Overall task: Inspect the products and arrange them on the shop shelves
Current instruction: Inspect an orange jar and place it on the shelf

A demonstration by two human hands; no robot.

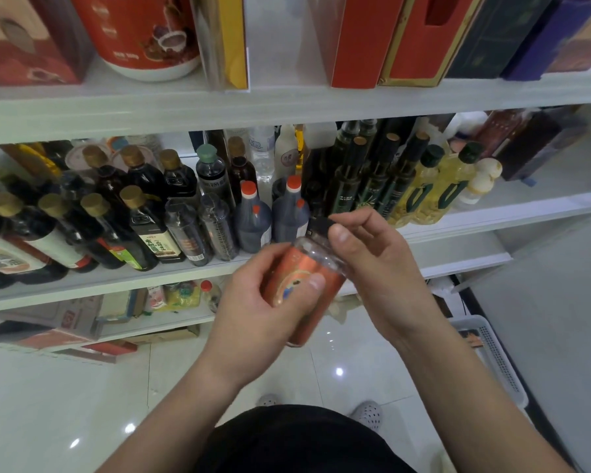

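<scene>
Bottle [296, 264] with an orange-red label is held in both hands in front of the shop shelves, tilted with its black cap [318, 227] pointing up toward the middle shelf [116, 285]. The bottle's body is gripped by the left hand [249, 302], fingers curled round the label and the thumb laid across its front. The cap is pinched between the thumb and fingers of the right hand [376, 268]. Behind the hands, the middle shelf is crowded with dark bottles with gold caps [140, 227], two red-capped jugs [253, 216], tall dark-green bottles [376, 179] and yellow oil bottles [427, 196]. Red gift boxes [362, 39] are lined up on the upper shelf [219, 110]. A white basket [495, 353] is seen on the glossy tiled floor [65, 404] to the right.
</scene>
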